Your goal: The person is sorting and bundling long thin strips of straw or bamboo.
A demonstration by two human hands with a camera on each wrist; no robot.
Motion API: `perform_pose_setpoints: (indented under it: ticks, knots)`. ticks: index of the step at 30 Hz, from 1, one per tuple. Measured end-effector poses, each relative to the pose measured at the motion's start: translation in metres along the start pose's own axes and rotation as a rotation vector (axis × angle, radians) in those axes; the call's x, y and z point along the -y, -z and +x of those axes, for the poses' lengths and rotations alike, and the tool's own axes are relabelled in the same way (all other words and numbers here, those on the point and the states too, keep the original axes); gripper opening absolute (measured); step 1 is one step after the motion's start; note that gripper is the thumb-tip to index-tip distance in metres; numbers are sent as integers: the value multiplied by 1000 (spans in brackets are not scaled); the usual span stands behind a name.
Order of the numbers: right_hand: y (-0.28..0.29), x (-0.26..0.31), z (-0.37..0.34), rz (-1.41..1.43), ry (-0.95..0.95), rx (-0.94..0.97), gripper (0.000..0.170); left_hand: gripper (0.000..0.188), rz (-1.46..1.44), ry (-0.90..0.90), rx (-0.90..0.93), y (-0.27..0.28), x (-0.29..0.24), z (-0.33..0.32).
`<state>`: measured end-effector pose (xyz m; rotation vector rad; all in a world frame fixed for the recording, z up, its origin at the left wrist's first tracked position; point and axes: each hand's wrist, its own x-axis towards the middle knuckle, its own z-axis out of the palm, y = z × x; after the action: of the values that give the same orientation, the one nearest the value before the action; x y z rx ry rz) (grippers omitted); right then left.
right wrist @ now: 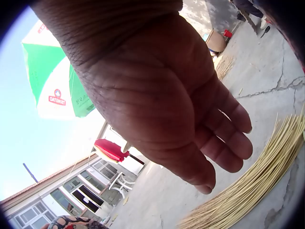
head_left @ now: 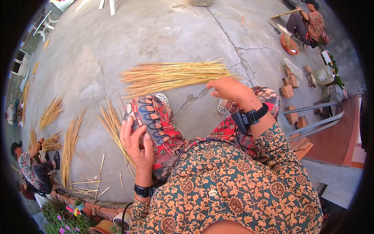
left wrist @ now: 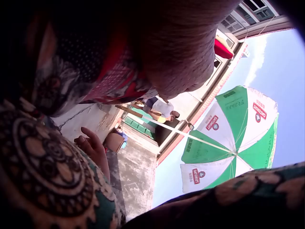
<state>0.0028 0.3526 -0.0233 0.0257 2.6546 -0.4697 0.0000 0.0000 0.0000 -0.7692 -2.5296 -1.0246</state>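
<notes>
A wide bundle of straw-coloured stalks (head_left: 179,76) with feathery heads lies on the concrete, beyond the person's feet. My right hand (head_left: 230,90) hovers over the right knee, overlapping the bundle's cut-end side in the head view. Its fingers are loosely bent and hold nothing; in the right wrist view the palm of the right hand (right wrist: 157,100) faces the camera, with the stalks (right wrist: 252,181) beyond the fingertips. By the left thigh, my left hand (head_left: 138,146) has its fingers relaxed and nothing in them. Patterned trousers (head_left: 152,113) cover the knees.
More stalks (head_left: 72,146) lie in loose bundles to the left, with short pieces (head_left: 87,191) near a brick edging. One person (head_left: 31,167) sits at the left, another (head_left: 311,23) at the upper right by an orange basin (head_left: 289,44). Bricks (head_left: 288,91) and a metal frame (head_left: 319,117) stand right.
</notes>
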Motion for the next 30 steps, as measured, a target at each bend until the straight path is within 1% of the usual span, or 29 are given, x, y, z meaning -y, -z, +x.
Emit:
perform_pose_setpoints:
  ticks: [8, 17, 23, 26, 29, 30]
  knots:
    - [1, -1, 0, -20, 8, -9, 32, 19, 0, 0, 1, 0, -1, 1]
    - [-5, -6, 2, -31, 65, -18, 34, 18, 3, 1, -7, 0, 0, 0]
    - [-4, -5, 1, -23, 71, -31, 34, 18, 6, -4, -10, 1, -1, 0]
    - [-3, -5, 0, -14, 54, -23, 34, 18, -7, -3, -17, 1, -2, 0]
    - [4, 2, -3, 13, -19, 1, 34, 24, -25, 15, -31, -2, -1, -1]
    - [4, 2, -3, 13, -13, -2, 34, 24, -27, 14, -31, -2, -1, -1]
